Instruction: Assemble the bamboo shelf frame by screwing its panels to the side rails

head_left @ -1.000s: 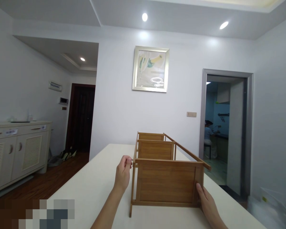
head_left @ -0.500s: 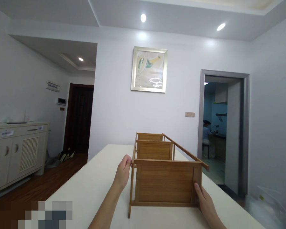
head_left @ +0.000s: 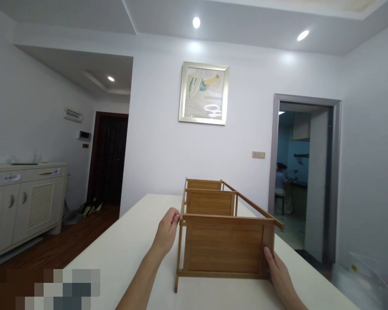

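Note:
A brown wooden shelf rack (head_left: pixel 226 245) lies on its side on the white table (head_left: pixel 123 245), its several panels standing upright and receding from me. My left hand (head_left: pixel 168 228) is closed at the rack's left rail, near the top corner of the nearest panel; its fingertips are partly hidden there. On the other side, my right hand (head_left: pixel 278 269) grips the right edge of that same panel. The thumb rests on the panel's near face, and the other fingers are hidden behind the edge.
A white cabinet (head_left: pixel 35 202) stands against the left wall, beyond the table. Shoes (head_left: pixel 92 209) lie by a dark door (head_left: pixel 111 159). Clear plastic bags (head_left: pixel 358 280) are at the lower right. Through the right doorway, a person (head_left: pixel 280 181) sits in another room.
The camera view has shifted very slightly. Both hands stay at the same places on the shelf rack, which has not visibly moved on the table.

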The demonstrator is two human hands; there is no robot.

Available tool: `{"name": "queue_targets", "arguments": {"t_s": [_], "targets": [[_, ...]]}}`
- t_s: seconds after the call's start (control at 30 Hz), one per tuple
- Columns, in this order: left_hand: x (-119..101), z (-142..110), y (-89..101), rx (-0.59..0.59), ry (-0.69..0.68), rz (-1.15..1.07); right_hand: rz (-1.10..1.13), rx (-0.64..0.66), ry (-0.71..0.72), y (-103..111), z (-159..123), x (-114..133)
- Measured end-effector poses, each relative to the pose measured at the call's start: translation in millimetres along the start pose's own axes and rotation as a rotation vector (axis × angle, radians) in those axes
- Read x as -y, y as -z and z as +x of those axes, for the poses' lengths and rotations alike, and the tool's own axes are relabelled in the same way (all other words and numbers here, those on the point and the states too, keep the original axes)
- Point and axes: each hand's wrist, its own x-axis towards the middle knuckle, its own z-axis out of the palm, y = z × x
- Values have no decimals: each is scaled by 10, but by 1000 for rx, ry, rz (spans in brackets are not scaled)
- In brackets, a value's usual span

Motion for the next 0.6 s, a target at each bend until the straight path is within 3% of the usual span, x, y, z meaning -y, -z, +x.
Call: {"name": "queue_targets", "arguments": {"t_s": [0.2, 0.37, 0.5, 0.6], "targets": [[203, -288, -149, -2, 242, -318, -2, 22, -5, 4, -19, 16], [420, -559, -265, 197, 392, -415, 80, 61, -20, 19, -15, 41], [578, -663, -265, 322, 542, -388, 303, 225, -85, 64, -15, 43], [654, -696, -262, 396, 580, -336, 429, 338, -131, 95, -16, 22]]}}
